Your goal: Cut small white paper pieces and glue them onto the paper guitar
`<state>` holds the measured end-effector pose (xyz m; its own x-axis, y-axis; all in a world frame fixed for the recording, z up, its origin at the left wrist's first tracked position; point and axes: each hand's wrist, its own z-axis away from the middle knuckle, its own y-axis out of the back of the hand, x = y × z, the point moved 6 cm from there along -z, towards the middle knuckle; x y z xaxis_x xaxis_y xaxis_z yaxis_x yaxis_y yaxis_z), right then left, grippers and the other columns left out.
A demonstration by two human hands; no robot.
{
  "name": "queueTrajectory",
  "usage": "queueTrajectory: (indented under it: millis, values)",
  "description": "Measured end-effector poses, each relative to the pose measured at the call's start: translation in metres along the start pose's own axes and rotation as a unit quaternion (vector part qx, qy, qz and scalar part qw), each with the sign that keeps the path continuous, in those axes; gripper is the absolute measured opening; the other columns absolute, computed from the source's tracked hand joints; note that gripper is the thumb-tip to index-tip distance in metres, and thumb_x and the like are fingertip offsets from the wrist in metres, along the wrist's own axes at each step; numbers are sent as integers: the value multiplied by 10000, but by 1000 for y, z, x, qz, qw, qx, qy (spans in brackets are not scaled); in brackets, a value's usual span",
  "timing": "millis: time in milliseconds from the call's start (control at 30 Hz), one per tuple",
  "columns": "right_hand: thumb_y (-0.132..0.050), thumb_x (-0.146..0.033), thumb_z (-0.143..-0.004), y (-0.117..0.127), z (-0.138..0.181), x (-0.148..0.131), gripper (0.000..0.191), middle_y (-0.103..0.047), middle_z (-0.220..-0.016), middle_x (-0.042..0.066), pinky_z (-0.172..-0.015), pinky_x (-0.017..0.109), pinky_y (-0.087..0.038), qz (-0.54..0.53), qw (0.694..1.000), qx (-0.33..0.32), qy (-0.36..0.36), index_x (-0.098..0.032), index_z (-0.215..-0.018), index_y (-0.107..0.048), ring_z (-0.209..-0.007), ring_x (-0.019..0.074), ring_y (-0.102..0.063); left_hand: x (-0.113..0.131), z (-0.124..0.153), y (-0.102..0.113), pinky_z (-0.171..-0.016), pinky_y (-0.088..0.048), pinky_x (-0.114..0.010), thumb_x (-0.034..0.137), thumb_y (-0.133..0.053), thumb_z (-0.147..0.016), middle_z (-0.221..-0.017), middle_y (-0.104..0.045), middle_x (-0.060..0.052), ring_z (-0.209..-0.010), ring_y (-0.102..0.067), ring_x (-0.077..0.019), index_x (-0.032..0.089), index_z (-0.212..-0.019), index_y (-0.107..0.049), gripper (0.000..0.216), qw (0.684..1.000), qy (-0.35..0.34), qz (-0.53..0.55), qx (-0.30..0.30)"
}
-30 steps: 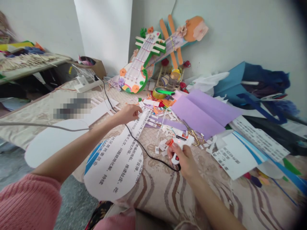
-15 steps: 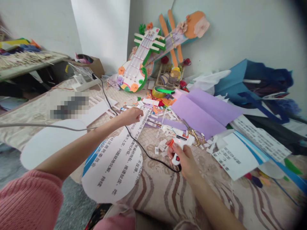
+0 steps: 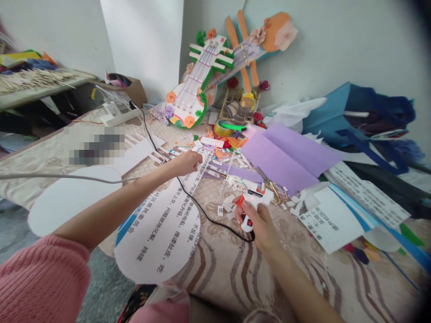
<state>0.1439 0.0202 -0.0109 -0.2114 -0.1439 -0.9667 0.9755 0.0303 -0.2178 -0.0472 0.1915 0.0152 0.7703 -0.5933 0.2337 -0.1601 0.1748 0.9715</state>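
My right hand [image 3: 257,224] grips a white glue gun [image 3: 255,202] with an orange tip and a small red light, held just above the patterned cloth. Its black cord [image 3: 202,211] runs left across the printed guitar-shaped cutout [image 3: 164,229]. My left hand [image 3: 186,163] is closed in a pinch on the narrow neck of that cutout, among small paper scraps. Whether it holds a scrap I cannot make out.
Scissors [image 3: 274,188] lie right of the glue gun, beside purple paper [image 3: 286,157]. A tape roll [image 3: 224,129] and a decorated cardboard guitar [image 3: 198,89] stand at the back. A blank white cutout [image 3: 74,197] and a power strip [image 3: 116,114] lie at left. Printed sheets [image 3: 336,220] lie right.
My left hand has shifted slightly to the right along the cutout's neck. The right hand with the glue gun has stayed put.
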Motion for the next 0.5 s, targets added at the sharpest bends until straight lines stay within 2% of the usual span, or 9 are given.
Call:
queueTrajectory:
  millis: [233,500]
  values:
    - [-628,-467,-848,1,0,1,332,-507,-558,-49,-397,187,-362,-6,1000,-3,-5,-162,-976,-608,-417,69,-469,1,-1,-3,-636,-413,-219,23,-540,-717,-821,-688,-39,-754,-625,-158,122,-975,-658,301,1000,-10,-8,1]
    - [-620,-474,-848,0,0,0,338,-504,-547,-48,-398,189,-375,1,1000,3,-8,-157,-965,-617,-421,73,-456,-2,-3,-11,-631,-386,-245,37,-590,-703,-818,-675,-46,-753,-616,-174,138,-876,-639,207,1000,-19,-16,8]
